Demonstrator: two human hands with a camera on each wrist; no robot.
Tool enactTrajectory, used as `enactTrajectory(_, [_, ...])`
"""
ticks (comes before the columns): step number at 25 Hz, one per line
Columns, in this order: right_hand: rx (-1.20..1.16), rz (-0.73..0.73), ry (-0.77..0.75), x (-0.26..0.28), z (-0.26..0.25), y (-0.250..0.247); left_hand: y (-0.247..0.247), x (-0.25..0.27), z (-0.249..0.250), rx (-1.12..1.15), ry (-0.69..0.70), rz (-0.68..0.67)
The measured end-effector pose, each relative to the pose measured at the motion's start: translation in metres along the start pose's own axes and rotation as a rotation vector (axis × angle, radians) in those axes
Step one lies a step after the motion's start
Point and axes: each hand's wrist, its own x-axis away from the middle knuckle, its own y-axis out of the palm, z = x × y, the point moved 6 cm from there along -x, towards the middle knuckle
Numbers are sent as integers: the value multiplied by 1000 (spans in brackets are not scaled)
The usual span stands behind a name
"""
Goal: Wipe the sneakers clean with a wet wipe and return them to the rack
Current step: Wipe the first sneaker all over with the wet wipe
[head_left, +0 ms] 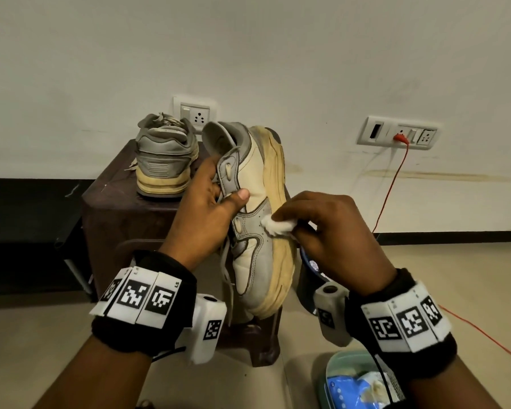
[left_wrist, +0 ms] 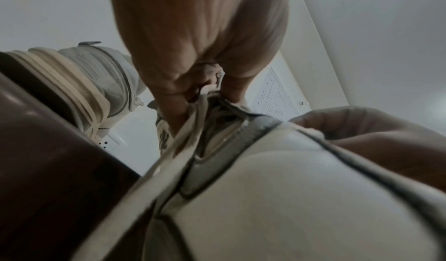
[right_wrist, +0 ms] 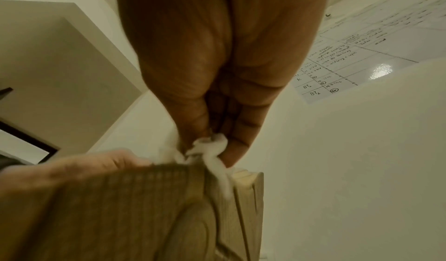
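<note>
We see the left hand [head_left: 207,199] holding a worn grey-and-cream leather sneaker with a yellowed rubber sole [head_left: 258,214] up off the surface, heel toward the wall and toe toward us, the sole turned to the right; the fingers reach into the opening and the thumb clamps the lace flap from outside. The right hand [head_left: 331,228] pinches a small crumpled white wet wipe [head_left: 278,227] between thumb and fingertips, and the wipe is pressed against the grey side panel just beside the sole edge – the right wrist view shows it bunched at the fingertips (blurred there). The matching second grey sneaker [head_left: 164,160] stands upright on a dark brown plastic stool [head_left: 109,202], heel facing us, near the wall. On the floor at lower right sits a pale green tub [head_left: 337,367] with a blue wipe packet [head_left: 345,388] in it – well apart from the held shoe
</note>
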Motion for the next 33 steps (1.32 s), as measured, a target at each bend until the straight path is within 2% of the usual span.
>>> enactTrajectory(2, [-30, -131, -32, 7, -7, 0, -7, -1, 2, 25, 13, 61])
enactTrajectory(4, [-42, -172, -51, 12, -12, 0, -15, -3, 4, 50, 26, 114])
enactTrajectory(9, [36, 128, -17, 8, -2, -5, -9, -4, 4, 87, 26, 67])
enactTrajectory(12, [20, 198, 10, 3, 6, -10, -1, -3, 6, 82, 37, 67])
enactTrajectory(14, [23, 160, -3, 4, 4, -12, -5, -3, 7, 84, 38, 128])
enactTrajectory(19, [-40, -110, -70, 16, -12, -13, -18, -3, 7, 50, 27, 224])
enactTrajectory(21, [-62, -89, -75, 18, -13, -15, -18, -3, 6, 47, 27, 229])
enactTrajectory(23, [-18, 36, -37, 16, -7, -15, -15, -4, 5, 56, 16, 228])
enactTrajectory(26, [12, 213, 48, 11, 6, -14, -10, -3, 5, 67, -36, 178])
enactTrajectory(29, [7, 297, 103, 7, 20, -18, -10, -3, 3, 57, -95, -8])
enactTrajectory(31, [13, 301, 129, 4, 27, -20, -9, -2, 2, -111, -65, -113])
enactTrajectory(33, [9, 270, 134, 2, 29, -15, -6, 0, 2, -288, -11, -136])
